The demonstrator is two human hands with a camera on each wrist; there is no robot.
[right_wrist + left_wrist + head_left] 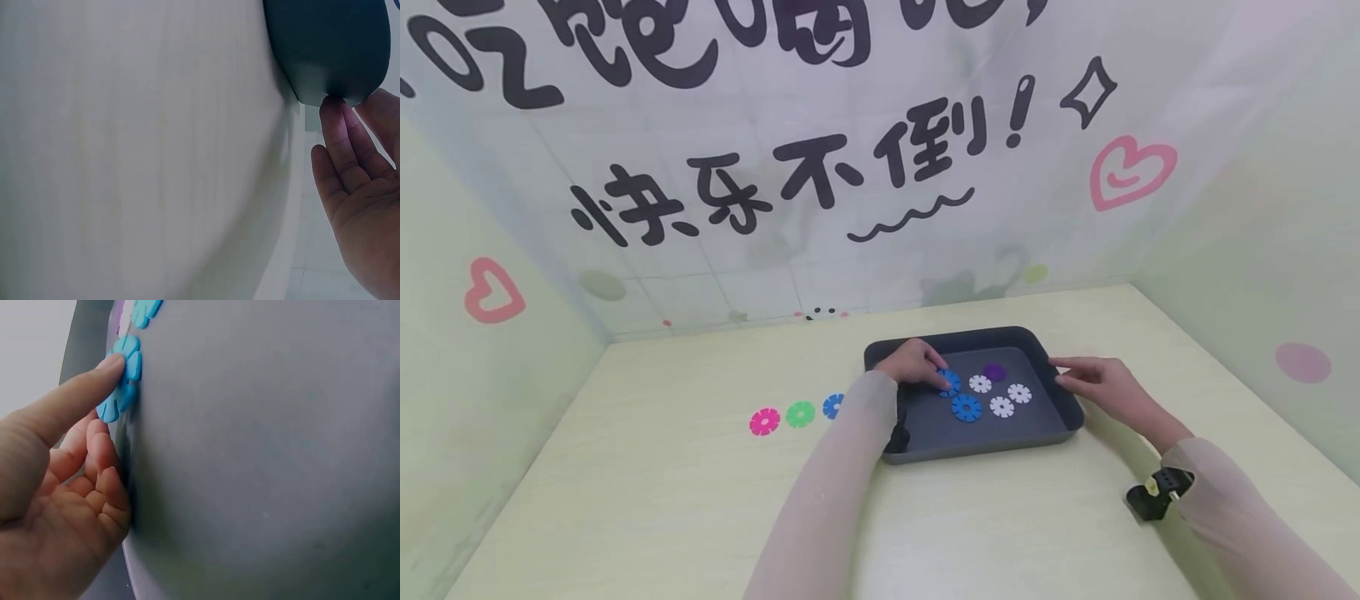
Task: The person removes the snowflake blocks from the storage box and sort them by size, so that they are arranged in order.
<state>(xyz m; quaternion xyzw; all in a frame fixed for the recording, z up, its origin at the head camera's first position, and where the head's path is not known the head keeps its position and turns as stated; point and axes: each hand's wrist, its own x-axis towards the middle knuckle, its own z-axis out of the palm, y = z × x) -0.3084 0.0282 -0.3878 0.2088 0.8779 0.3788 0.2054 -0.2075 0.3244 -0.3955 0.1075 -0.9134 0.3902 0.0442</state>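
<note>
1. On the pale table [700, 508] sits a dark gray tray [977, 443] with low walls and round corners.
2. Over the left part of the tray is the left hand [916, 365]. Its thumb and finger are pinched together on a blue disc [129, 372] with little slits around its edge.
3. That blue disc is inside the tray. Just beside it is a second blue disc [966, 407], and I cannot tell if the two touch.
4. To the right of the blue ones are three white discs: one up near the held disc [980, 383], one lower down [1002, 407], and one farthest right [1019, 393].
5. Just beside the top white one is a purple disc [995, 372].
6. At the tray's right wall is the right hand [1108, 385]. Its thumb and fingertips are close together and hold the wall near the far corner.
7. Left of the tray, on the table, are a pink disc [765, 422], a green disc [800, 414] and one more blue disc [832, 406], in a row. The left sleeve [820, 492] hides part of that last one.
8. Behind the table is a white wall [805, 283] with big black writing [775, 179] and a pink heart [1132, 172].
</note>
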